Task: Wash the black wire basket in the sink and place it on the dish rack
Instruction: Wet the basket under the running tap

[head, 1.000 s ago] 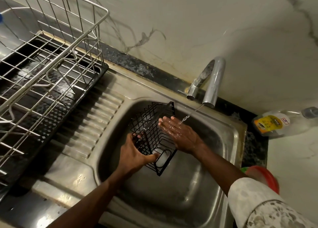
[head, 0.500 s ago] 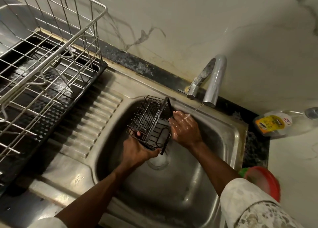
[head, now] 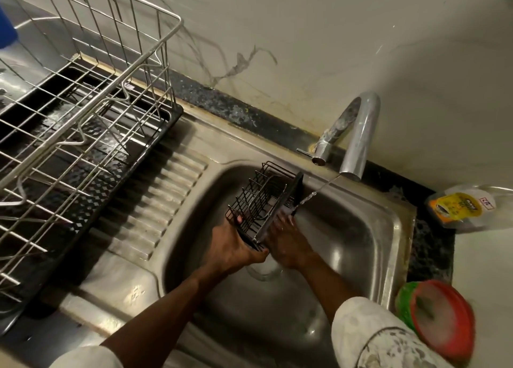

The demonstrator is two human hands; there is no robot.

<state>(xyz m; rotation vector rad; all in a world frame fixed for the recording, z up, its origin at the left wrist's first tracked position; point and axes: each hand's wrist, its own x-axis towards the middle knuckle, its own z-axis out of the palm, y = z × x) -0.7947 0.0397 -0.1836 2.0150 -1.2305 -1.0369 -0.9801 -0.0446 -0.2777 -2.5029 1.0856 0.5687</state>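
The black wire basket (head: 263, 201) is held tilted over the steel sink (head: 361, 228), its far end under a thin stream from the tap (head: 358, 137). My left hand (head: 236, 245) grips the basket's near lower corner from below, fingers curled round the wires. My right hand (head: 288, 237) lies against the basket's right side, fingers stretched along it and wet. The silver wire dish rack (head: 83, 112) stands on a black drip tray at the left, on the draining board.
A dish soap bottle (head: 458, 206) lies on its side on the counter at the right. A red and green lidded container (head: 438, 323) sits by the sink's right front corner. A blue object (head: 7, 29) shows at the far left edge.
The basket has been turned and raised so its open side faces left. My right hand slid down from its top edge to its lower right side. The view shifted left.
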